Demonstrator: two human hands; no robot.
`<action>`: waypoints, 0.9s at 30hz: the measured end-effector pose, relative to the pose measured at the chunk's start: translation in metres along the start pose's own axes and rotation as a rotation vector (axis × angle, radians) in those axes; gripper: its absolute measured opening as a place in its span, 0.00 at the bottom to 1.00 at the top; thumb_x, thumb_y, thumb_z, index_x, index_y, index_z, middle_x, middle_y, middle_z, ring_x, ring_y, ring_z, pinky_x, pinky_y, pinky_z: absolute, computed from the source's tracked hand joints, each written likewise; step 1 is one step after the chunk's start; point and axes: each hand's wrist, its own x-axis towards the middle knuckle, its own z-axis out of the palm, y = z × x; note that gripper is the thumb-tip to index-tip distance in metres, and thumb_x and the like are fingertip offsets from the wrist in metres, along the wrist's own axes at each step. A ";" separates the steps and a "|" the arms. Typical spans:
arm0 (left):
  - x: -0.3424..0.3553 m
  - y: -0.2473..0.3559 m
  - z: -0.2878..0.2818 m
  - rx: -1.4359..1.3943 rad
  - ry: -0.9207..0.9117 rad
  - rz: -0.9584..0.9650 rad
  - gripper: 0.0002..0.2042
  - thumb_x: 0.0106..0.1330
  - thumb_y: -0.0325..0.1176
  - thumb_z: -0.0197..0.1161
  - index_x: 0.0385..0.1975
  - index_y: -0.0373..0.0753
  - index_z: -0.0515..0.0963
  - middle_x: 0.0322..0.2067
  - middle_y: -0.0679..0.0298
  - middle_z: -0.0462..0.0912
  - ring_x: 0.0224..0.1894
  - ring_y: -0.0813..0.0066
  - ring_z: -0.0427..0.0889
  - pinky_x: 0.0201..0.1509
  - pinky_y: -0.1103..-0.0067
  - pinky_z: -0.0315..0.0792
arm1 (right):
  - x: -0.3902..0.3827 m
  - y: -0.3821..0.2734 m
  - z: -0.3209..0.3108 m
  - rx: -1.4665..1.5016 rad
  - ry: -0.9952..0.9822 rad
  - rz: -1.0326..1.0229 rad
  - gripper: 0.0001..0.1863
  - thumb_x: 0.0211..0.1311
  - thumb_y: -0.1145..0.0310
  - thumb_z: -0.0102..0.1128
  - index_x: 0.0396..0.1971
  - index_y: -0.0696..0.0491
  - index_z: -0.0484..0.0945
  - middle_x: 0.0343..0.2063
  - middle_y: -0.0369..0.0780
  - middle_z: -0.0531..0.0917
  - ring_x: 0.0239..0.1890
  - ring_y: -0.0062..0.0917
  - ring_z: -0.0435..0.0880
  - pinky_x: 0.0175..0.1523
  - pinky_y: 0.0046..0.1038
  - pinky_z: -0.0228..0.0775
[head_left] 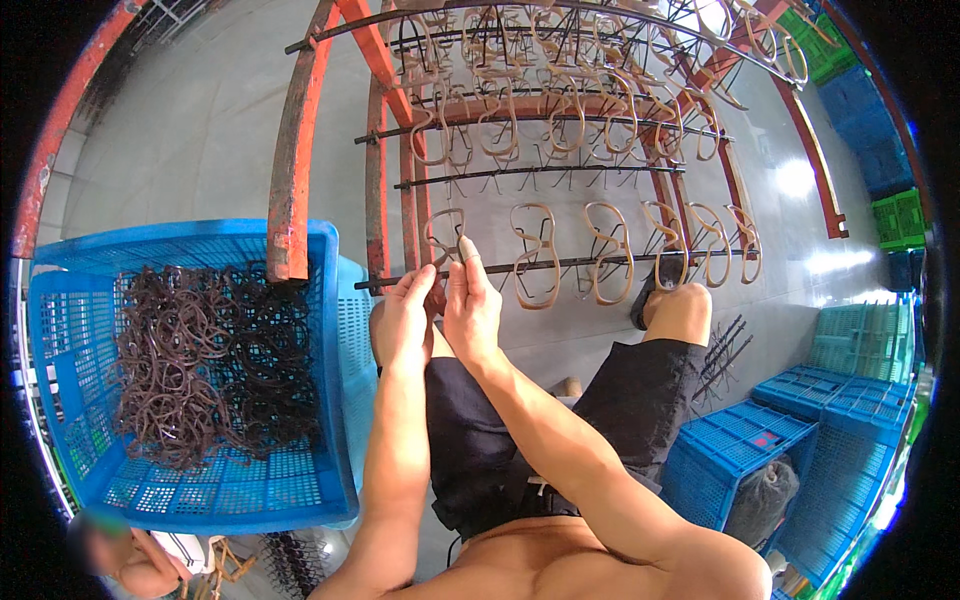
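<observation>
At the left end of a black rod [590, 262], both my hands are closed on one dark brown eyeglass frame [443, 216]. My left hand [404, 318] pinches near its lower part, and my right hand [474, 308] grips its right side with the forefinger pointing up. The lower part of that frame is hidden behind my fingers. To the right along the same rod hang several lighter tan eyeglass frames [537, 290], apart from my hands. Another black rod [540, 170] with thin hooks runs behind, carrying no frames along most of its length.
A red-orange metal rack [290, 190] holds more rods of eyeglass frames [567, 115] farther away. Left of me stands a blue basket [345, 300] piled with brown and black eyeglass frames [175, 370]. Blue crates [740, 440] sit at the right. Another person [150, 560] is at lower left.
</observation>
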 end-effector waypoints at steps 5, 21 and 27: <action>0.000 -0.002 0.004 -0.165 -0.023 -0.084 0.05 0.63 0.31 0.56 0.33 0.38 0.76 0.29 0.67 0.78 0.30 0.79 0.74 0.37 0.81 0.69 | 0.003 0.001 -0.004 -0.014 0.022 -0.026 0.18 0.65 0.72 0.46 0.55 0.56 0.67 0.17 0.36 0.70 0.18 0.16 0.64 0.24 0.19 0.61; -0.020 0.081 -0.122 0.735 0.360 0.223 0.12 0.62 0.39 0.59 0.34 0.35 0.76 0.31 0.61 0.81 0.36 0.75 0.78 0.39 0.79 0.71 | -0.035 0.033 -0.037 0.055 -0.060 0.364 0.19 0.66 0.59 0.45 0.45 0.60 0.69 0.26 0.35 0.77 0.29 0.18 0.73 0.37 0.22 0.66; 0.068 0.073 -0.232 1.407 0.713 0.219 0.19 0.55 0.41 0.61 0.44 0.39 0.71 0.34 0.49 0.80 0.43 0.50 0.77 0.44 0.65 0.71 | -0.074 0.074 -0.060 -0.554 -0.309 0.207 0.14 0.62 0.64 0.49 0.39 0.60 0.69 0.34 0.55 0.77 0.38 0.49 0.77 0.39 0.36 0.70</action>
